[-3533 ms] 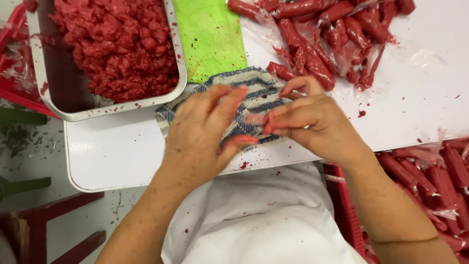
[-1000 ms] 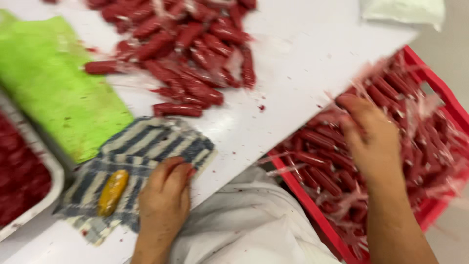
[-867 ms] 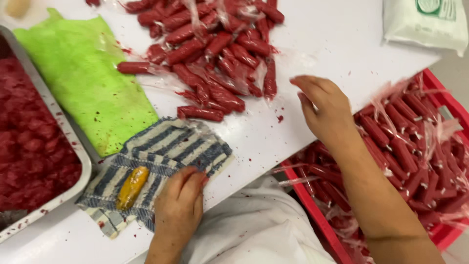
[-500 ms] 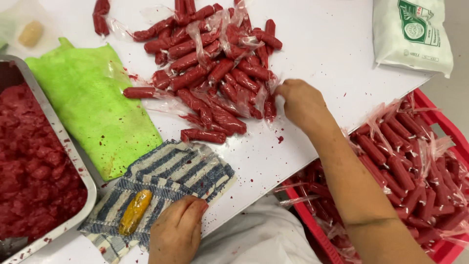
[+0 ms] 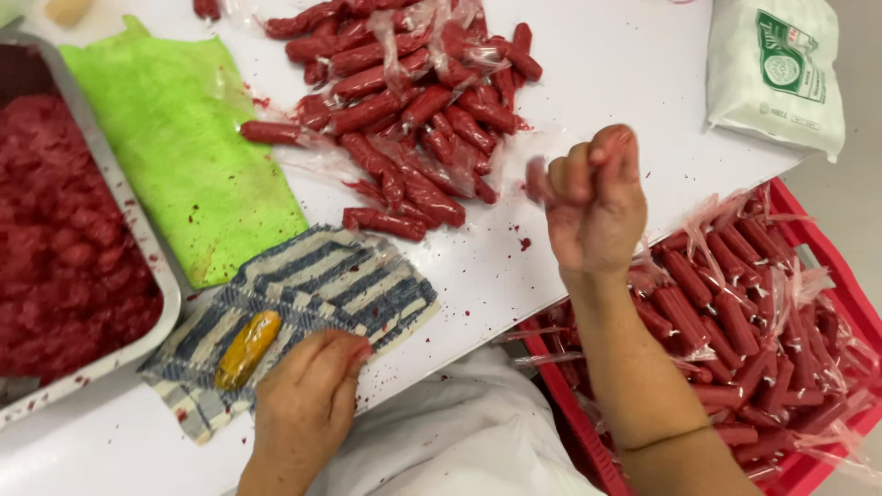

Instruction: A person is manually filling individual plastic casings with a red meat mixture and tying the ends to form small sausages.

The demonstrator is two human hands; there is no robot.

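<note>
My right hand [image 5: 593, 197] is lifted above the white table's edge, fingers closed around a red sausage [image 5: 536, 179] in clear plastic wrap, blurred by motion. Just beyond it lies a pile of wrapped red sausages [image 5: 404, 119]. My left hand [image 5: 308, 404] rests with curled fingers on the near edge of a blue-and-white striped cloth [image 5: 340, 280], gripping nothing. A yellow-orange oblong piece [image 5: 246, 349] lies on that cloth just left of my fingers.
A metal tray [image 5: 171, 298] of red minced meat stands at the left, with a green cloth [image 5: 184, 156] beside it. A red crate [image 5: 808, 216] holding several wrapped sausages sits low at the right. A white packet [image 5: 776, 69] lies at the table's far right corner.
My right hand went from the red crate to the sausage pile, took a wrapped sausage and lifted it. My left hand stayed on the striped cloth. The view has shifted.
</note>
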